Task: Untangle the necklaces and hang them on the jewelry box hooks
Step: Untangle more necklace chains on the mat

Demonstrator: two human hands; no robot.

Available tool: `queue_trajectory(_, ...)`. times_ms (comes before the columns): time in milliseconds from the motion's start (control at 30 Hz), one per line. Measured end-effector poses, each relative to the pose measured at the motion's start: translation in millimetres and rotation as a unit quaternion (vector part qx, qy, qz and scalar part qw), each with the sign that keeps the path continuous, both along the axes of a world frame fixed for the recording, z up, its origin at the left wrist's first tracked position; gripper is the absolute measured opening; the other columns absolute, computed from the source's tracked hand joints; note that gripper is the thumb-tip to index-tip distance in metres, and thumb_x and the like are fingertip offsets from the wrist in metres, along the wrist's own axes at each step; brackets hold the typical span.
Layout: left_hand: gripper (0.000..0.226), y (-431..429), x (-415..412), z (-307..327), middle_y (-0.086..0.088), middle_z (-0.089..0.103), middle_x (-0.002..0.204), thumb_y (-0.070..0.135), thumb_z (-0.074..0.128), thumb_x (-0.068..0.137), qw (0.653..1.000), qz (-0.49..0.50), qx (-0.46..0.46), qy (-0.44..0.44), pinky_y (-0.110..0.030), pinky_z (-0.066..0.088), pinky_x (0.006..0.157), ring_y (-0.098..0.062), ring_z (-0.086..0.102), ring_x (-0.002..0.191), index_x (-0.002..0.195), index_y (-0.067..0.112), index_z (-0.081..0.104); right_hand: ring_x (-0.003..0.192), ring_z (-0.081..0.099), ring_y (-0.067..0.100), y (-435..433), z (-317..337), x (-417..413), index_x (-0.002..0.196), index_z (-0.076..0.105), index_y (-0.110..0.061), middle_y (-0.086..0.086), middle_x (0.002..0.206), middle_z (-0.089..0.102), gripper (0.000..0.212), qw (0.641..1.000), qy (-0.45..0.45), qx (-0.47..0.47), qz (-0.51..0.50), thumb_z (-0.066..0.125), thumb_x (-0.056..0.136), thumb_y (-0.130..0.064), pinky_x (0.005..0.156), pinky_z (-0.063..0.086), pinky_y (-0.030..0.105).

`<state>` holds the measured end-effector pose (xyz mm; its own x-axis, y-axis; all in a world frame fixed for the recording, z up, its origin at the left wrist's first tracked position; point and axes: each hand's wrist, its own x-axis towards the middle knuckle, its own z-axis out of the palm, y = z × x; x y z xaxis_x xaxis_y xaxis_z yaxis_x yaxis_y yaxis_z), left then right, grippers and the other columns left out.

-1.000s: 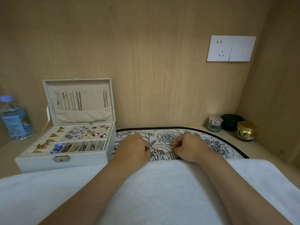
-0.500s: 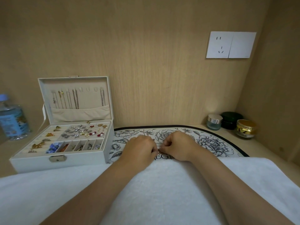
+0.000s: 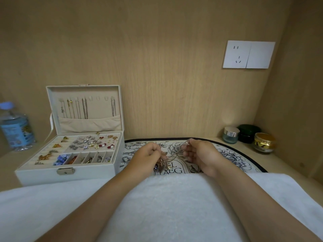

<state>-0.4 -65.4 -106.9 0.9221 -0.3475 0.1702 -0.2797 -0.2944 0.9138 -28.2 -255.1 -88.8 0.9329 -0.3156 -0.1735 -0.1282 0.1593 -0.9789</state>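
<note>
A tangle of thin necklaces [image 3: 163, 162] with a blue pendant hangs between my hands above the flowered mat [image 3: 232, 154]. My left hand [image 3: 146, 157] pinches the clump of chains and pendants. My right hand [image 3: 199, 153] pinches one chain end, which runs taut down to the clump. The white jewelry box [image 3: 70, 172] stands open at the left. Several necklaces hang from the hooks [image 3: 90, 98] in its lid, and some hooks at the right of the row are bare.
A water bottle [image 3: 14, 126] stands left of the box. Three small jars [image 3: 248, 135] sit in the right back corner. A white towel [image 3: 166, 206] covers the front under my forearms. Wooden walls close in behind and at the right, with a socket plate [image 3: 248, 55].
My hands have lifted off the mat and drawn apart, raising the tangle. A chain now stretches between them. The view has tilted up a little.
</note>
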Motion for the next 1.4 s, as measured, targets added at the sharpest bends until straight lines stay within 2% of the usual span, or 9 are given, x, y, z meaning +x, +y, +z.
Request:
queue_trajectory(200, 0.023, 0.8, 7.6, 4.7, -0.004, 0.069, 0.079, 0.008, 0.05, 0.099, 0.968, -0.022, -0.2, 0.147, -0.03, 0.049, 0.075, -0.015, 0.055, 0.068, 0.083, 0.013, 0.067, 0.072, 0.054, 0.02, 4.2, 3.9, -2.4, 0.08, 0.052, -0.011, 0.005, 0.073, 0.053, 0.034, 0.975, -0.012, 0.22, 0.004, 0.035, 0.108, -0.02, 0.072, 0.047, 0.033)
queue_trajectory(467, 0.015, 7.1, 7.8, 19.3, 0.003, 0.044, 0.064, 0.014, 0.047, 0.076, 0.877, -0.119, -0.385, 0.262, -0.032, 0.031, 0.067, -0.014, 0.039, 0.06, 0.091, 0.014, 0.051, 0.057, 0.034, 0.016, -4.9, -5.4, 4.3, 0.084, 0.047, -0.01, 0.003, 0.063, 0.038, 0.018, 0.972, 0.011, 0.232, -0.024, 0.048, 0.102, -0.013, 0.061, 0.052, 0.037)
queue_trajectory(533, 0.012, 12.0, 8.5, 26.8, 0.005, 0.039, 0.06, 0.017, 0.053, 0.077, 0.881, -0.099, -0.401, 0.229, -0.032, 0.03, 0.069, -0.014, 0.038, 0.062, 0.089, 0.014, 0.052, 0.053, 0.034, 0.016, -6.0, -8.8, 4.5, 0.083, 0.05, -0.011, 0.003, 0.061, 0.038, 0.015, 0.991, 0.03, 0.122, -0.034, 0.055, 0.097, -0.011, 0.057, 0.05, 0.035)
queue_trajectory(633, 0.004, 16.8, 7.9, 32.2, 0.006, 0.042, 0.061, 0.012, 0.055, 0.09, 0.933, -0.076, -0.326, 0.129, -0.032, 0.034, 0.079, -0.014, 0.043, 0.069, 0.087, 0.013, 0.056, 0.059, 0.052, 0.017, -0.4, -8.1, -0.4, 0.078, 0.065, -0.022, -0.002, 0.066, 0.057, 0.01, 0.976, 0.04, -0.213, -0.034, 0.07, 0.084, -0.014, 0.07, 0.051, 0.037)
queue_trajectory(767, 0.005, 14.7, 0.8, 36.2, 0.0, 0.059, 0.07, 0.009, 0.055, 0.091, 0.943, -0.118, -0.296, 0.1, -0.028, 0.044, 0.081, -0.013, 0.057, 0.073, 0.091, 0.008, 0.06, 0.117, 0.045, 0.018, 14.4, -7.9, -9.8, 0.116, 0.063, -0.043, -0.007, 0.114, 0.052, 0.046, 0.792, 0.043, -0.608, 0.025, 0.077, 0.074, -0.031, 0.1, 0.037, 0.036)
queue_trajectory(833, 0.01, 12.1, -0.6, 35.5, -0.001, 0.065, 0.074, 0.004, 0.053, 0.094, 0.945, -0.129, -0.284, 0.095, -0.024, 0.048, 0.076, -0.011, 0.06, 0.073, 0.098, 0.007, 0.062, 0.116, 0.048, 0.017, 22.2, -4.7, -13.5, 0.119, 0.065, -0.039, -0.008, 0.119, 0.055, 0.041, 0.833, -0.057, -0.547, 0.05, 0.069, 0.082, -0.022, 0.097, 0.039, 0.032)
queue_trajectory(933, 0.011, 9.7, -3.0, 33.3, -0.002, 0.069, 0.079, 0.004, 0.053, 0.096, 0.956, -0.144, -0.246, 0.076, -0.022, 0.05, 0.074, -0.009, 0.062, 0.07, 0.101, 0.008, 0.062, 0.097, 0.068, 0.01, 32.6, 5.3, -20.3, 0.097, 0.077, -0.026, -0.004, 0.098, 0.075, 0.022, 0.948, -0.16, -0.238, 0.139, 0.062, 0.09, -0.012, 0.087, 0.05, 0.021)
queue_trajectory(1167, 0.012, 17.5, -0.5, 36.9, -0.004, 0.066, 0.078, 0.003, 0.052, 0.097, 0.961, -0.165, -0.204, 0.088, -0.022, 0.049, 0.069, -0.012, 0.059, 0.069, 0.103, 0.008, 0.062, 0.083, 0.067, 0.016, 29.1, 11.3, -19.4, 0.083, 0.075, -0.011, 0.006, 0.086, 0.075, 0.014, 0.961, -0.17, -0.153, 0.157, 0.065, 0.094, -0.013, 0.091, 0.05, 0.035)
queue_trajectory(1400, 0.014, 18.1, -1.2, 32.8, -0.001, 0.053, 0.068, 0.002, 0.048, 0.098, 0.963, -0.174, -0.178, 0.107, -0.026, 0.041, 0.069, -0.013, 0.045, 0.062, 0.099, 0.007, 0.062, 0.063, 0.051, 0.017, 26.2, 15.1, -17.9, 0.078, 0.052, -0.014, 0.002, 0.064, 0.054, 0.018, 0.961, -0.146, -0.07, 0.225, 0.052, 0.084, -0.03, 0.067, 0.044, 0.029)
